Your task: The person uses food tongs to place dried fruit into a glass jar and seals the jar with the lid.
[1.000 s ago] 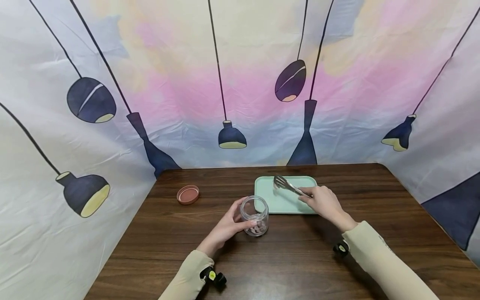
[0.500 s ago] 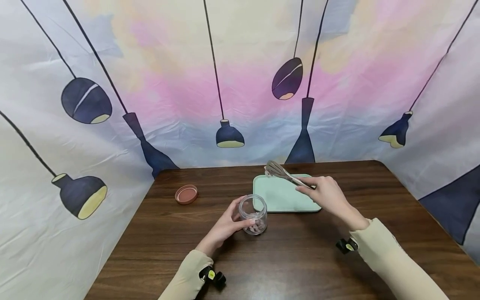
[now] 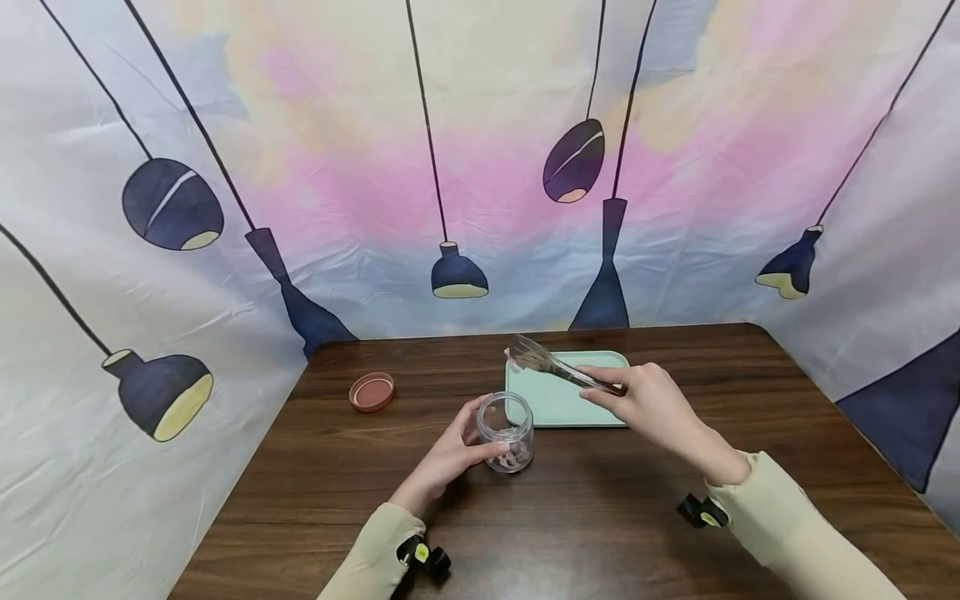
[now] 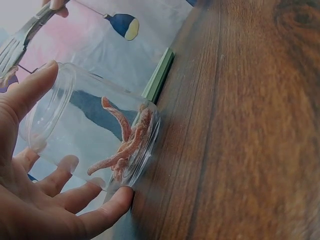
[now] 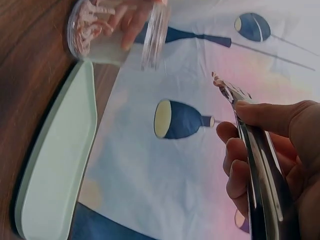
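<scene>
Wrapping left hand [image 3: 453, 458] round clear jar [image 3: 512, 432] just beside near left corner of green tray [image 3: 567, 407], curling right hand [image 3: 663, 408] round shiny tongs [image 3: 559, 368], with red lid [image 3: 372, 392] near far left corner of brown worktop [image 3: 558, 537], before lamp-painted cloth [image 3: 337, 192]

On the table [image 3: 540, 533], a lid [image 3: 372, 392] is lying left of the jar [image 3: 510, 427], which is holding strips [image 4: 132, 145] and standing before the left end of the tray [image 3: 577, 410], tongs [image 3: 558, 368] hovering higher up.

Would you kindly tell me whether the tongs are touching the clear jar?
Apart: the right wrist view plainly shows the patterned backdrop between the tips of the tongs and the mouth of the clear jar.
</scene>
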### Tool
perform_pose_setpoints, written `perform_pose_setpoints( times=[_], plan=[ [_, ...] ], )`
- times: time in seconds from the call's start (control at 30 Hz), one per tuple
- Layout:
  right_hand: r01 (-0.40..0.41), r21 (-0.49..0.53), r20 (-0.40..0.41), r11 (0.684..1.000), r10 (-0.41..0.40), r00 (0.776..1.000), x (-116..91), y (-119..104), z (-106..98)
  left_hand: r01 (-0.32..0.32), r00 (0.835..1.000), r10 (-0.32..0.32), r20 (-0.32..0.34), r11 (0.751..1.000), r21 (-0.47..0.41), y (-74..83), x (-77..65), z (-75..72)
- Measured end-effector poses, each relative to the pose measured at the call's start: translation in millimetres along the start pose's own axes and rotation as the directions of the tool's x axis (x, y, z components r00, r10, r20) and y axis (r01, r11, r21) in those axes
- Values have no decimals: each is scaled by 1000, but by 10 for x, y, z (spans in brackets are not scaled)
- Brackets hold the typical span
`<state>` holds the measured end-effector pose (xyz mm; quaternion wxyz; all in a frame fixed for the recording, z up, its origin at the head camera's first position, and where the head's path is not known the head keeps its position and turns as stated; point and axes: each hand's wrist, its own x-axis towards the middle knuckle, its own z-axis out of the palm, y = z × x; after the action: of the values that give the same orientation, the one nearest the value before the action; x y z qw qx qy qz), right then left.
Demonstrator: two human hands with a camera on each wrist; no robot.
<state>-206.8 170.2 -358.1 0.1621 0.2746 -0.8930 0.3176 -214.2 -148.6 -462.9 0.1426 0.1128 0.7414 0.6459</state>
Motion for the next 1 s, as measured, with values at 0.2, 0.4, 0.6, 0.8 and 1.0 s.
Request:
perform_pose_setpoints(
  times=[0.2,0.4,0.6,0.8,1.0],
  plan=[
    [27,-35,43,999,-25,999,-22,-95,64,-6,1000,6,-3,1000,-2,-9,1,-1],
    [36,-64,68,997,-32,997,-52,-134,102,-12,1000,13,8,1000,-14,-4,-2,5],
    [45,-99,99,994,-36,994,-74,-139,132,-17,1000,17,7,1000,-3,3,-9,5],
    [60,-104,137,993,-46,990,-94,-140,177,-8,1000,8,4,1000,-6,1,-23,0],
    [73,-117,155,990,-55,986,-113,-142,226,-18,1000,18,9,1000,-13,-8,-11,2]
  ],
)
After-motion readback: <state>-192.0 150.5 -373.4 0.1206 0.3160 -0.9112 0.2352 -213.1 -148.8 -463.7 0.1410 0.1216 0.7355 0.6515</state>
